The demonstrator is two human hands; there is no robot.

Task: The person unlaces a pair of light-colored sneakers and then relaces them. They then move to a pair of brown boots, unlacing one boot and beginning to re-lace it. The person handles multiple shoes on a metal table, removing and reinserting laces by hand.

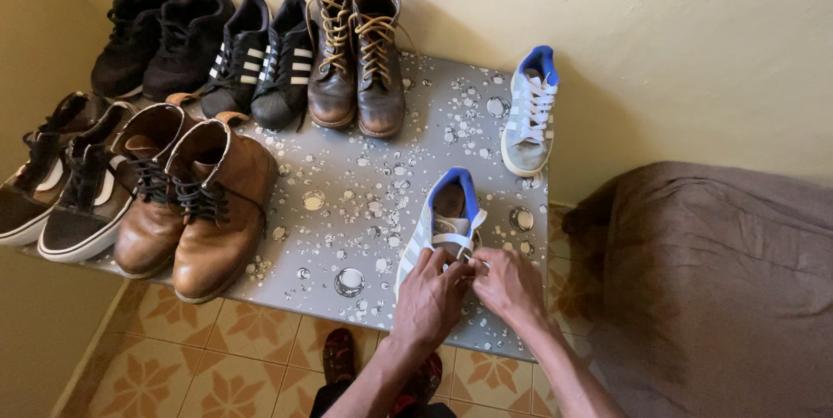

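Grey tabletop (364, 201) w/ droplet print, set against a cream wall; brown cushioned seat (720, 279) off its right edge; patterned floor tiles (234, 348) below the near edge.

Items, largest first: tan leather boots (195, 201), pair, near-left corner; dark brown lace-up boots (356, 58), pair, far edge, centre; black low sneakers w/ pale soles (65, 179), left edge; black suede shoes (160, 36), far-left corner; black striped sneakers (265, 58), far edge; grey sneaker w/ blue lining (531, 114), single, far-right corner.

Grey-and-blue sneaker (441, 227), its mate: near edge, right of centre; long axis runs roughly near-to-far, opening away from us, toe end under our hands; white lace (460, 243) across the upper.

Our left hand (429, 296) lies over the toe end, fingers curled together, pinching at the lace as far as we can tell; our right hand (508, 283) meets it from the right, fingertips closed on the lace strand. Both hands about equally near; the shoe lies just ahead of the grip, extending away toward the far edge.
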